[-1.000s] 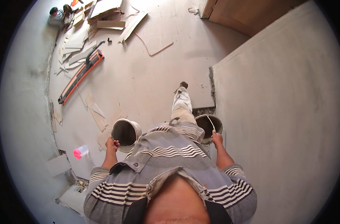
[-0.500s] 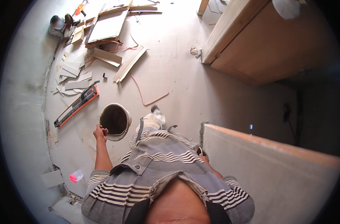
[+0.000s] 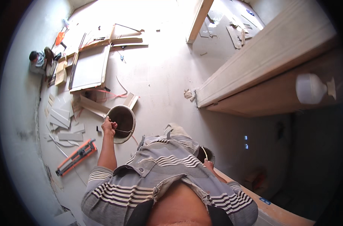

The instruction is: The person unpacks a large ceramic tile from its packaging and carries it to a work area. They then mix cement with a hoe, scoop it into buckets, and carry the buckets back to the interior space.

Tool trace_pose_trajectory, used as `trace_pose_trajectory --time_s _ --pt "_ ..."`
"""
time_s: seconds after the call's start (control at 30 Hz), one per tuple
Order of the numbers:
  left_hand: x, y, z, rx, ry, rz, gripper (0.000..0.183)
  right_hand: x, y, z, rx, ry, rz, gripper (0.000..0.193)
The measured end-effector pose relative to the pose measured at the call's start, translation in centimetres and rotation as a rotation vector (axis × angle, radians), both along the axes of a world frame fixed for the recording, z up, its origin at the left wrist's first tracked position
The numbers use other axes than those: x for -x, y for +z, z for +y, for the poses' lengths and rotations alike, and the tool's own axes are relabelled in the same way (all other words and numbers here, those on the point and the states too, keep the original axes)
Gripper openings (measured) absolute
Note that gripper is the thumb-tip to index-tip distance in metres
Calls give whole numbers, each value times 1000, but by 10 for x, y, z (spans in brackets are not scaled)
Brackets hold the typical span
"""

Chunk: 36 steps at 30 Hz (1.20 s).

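Since half a second ago the view has swung: the floor scraps now spread over the far left, and a long pale wooden partition [image 3: 262, 56] crosses the right, where a lower wall edge sat before. My left hand [image 3: 109, 126] is closed around the thin wire handle of a round bucket [image 3: 122, 122], dull grey-brown inside with a pale rim, hanging just left of my striped shirt. My right hand [image 3: 209, 164] is clenched on the wire handle of a second bucket [image 3: 205, 153], dark and mostly hidden behind my shirt, so I see only part of its rim.

On the left, an orange and black tile cutter [image 3: 76, 157] lies long and narrow on the smooth grey floor [image 3: 160, 75]. Beyond it, flat pale tile offcuts [image 3: 62, 124] lie scattered, angular and thin. Farther off, flattened brown cardboard sheets [image 3: 90, 66] lie in a loose heap, with a small orange package [image 3: 60, 38] beside them at the far left. Another person [image 3: 41, 60] crouches by the left wall. A white rounded lamp [image 3: 310, 88] sits at the right edge.
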<state>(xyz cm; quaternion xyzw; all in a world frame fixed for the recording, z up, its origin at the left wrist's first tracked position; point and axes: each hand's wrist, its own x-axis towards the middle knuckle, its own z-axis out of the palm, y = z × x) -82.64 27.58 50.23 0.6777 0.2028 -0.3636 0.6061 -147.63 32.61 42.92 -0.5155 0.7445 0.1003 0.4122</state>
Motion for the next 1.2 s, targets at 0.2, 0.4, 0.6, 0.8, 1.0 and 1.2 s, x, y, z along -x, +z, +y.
trace_pose_trajectory --time_s 0.2,0.4,0.6,0.8,1.0,1.2 --pt "-118 -16 -157 9 70 3 26 -91 -2 -171 -55 -470 -137 47" --pt "-175 -7 -290 -140 95 -54 26 -190 -21 -390 -136 -734 -244 52" --pt "-211 -16 -396 -172 212 -174 29 -266 -26 -582 -172 -763 -276 53" --pt "-281 -53 -538 -254 280 -139 32 -354 -19 -775 -30 -195 -16 62" --pt "-380 -53 -704 -355 450 60 26 -445 19 -955 56 -152 52 59" --pt "-501 -37 -880 -185 482 38 27 -534 3 -1099 -78 -560 -96 57"
